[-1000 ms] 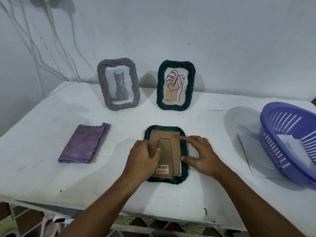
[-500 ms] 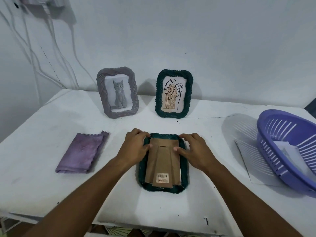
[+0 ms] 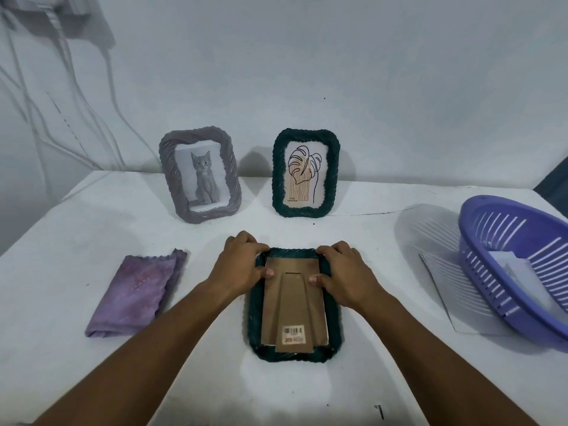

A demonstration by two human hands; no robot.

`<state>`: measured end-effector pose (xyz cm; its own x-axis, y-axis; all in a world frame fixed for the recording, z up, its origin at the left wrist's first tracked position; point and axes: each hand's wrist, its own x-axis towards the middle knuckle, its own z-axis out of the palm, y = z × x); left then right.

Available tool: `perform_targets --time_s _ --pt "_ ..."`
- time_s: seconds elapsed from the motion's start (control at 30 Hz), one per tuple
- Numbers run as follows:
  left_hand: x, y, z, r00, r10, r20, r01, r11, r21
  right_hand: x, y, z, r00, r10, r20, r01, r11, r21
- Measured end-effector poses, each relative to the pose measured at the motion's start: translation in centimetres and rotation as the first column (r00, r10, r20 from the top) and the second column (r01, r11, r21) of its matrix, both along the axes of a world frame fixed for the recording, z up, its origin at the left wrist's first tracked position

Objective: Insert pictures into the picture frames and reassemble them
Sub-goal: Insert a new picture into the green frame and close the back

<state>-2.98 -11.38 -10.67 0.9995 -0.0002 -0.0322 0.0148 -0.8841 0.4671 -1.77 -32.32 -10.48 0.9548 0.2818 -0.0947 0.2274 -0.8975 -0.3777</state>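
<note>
A dark green woven picture frame (image 3: 334, 339) lies face down on the white table in front of me. Its brown cardboard backing (image 3: 293, 305) with a folded stand and a barcode sticker sits in the frame's recess. My left hand (image 3: 238, 264) grips the frame's upper left corner, fingers curled over the far edge, thumb pressing on the backing. My right hand (image 3: 345, 272) grips the upper right corner the same way. At the back stand a grey frame with a kitten picture (image 3: 199, 176) and a green frame with a leaf drawing (image 3: 305, 172), both upright.
A folded purple cloth (image 3: 138, 295) lies at the left. A purple plastic basket (image 3: 519, 265) holding white paper stands at the right, on a sheet of paper (image 3: 442, 290). Cables hang on the wall at the back left. The table's front edge is close to me.
Both hands have moved from the middle of the backing up to the frame's top corners. The camera has come closer and tilted slightly.
</note>
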Motion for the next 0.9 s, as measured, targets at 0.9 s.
perform_targets --time_s 0.9 --pt "-0.6 0.8 -1.1 0.994 -0.033 0.102 0.048 0.988 -0.145 0.9 -1.1 -0.7 0.994 0.067 -0.081 -0.058 0.992 0.112"
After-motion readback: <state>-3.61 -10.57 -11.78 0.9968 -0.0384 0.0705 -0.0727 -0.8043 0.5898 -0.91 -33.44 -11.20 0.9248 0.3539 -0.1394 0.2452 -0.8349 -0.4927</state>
